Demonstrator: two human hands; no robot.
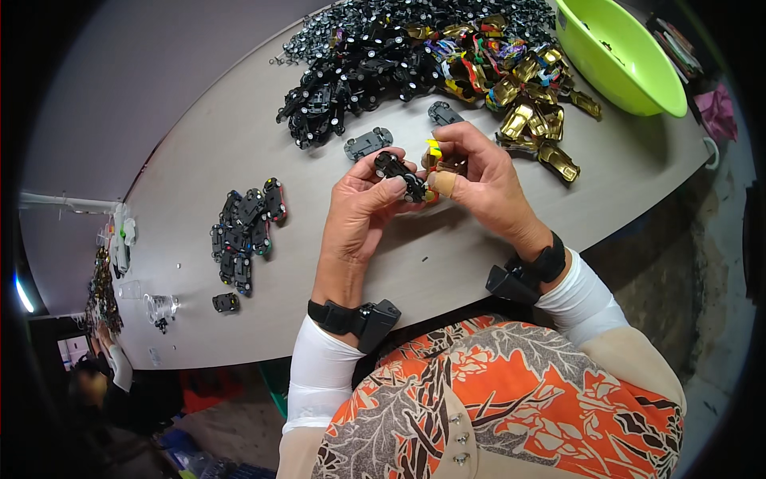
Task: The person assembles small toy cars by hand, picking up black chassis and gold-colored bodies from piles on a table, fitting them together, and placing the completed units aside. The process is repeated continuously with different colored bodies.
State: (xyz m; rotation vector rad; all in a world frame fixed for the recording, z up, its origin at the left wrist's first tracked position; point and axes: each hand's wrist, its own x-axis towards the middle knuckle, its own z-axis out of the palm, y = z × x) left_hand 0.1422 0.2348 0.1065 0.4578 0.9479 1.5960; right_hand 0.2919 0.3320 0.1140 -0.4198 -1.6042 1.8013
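At the centre of the frame, the left hand [363, 209] pinches a small black toy-car chassis [401, 175] with white-hubbed wheels, tilted toward the right. The right hand [479, 177] grips a yellow car shell [433, 153] touching the chassis. Both are held above the table [239, 144]. Behind them lie a black parts heap [359, 56] and gold shells [542, 128].
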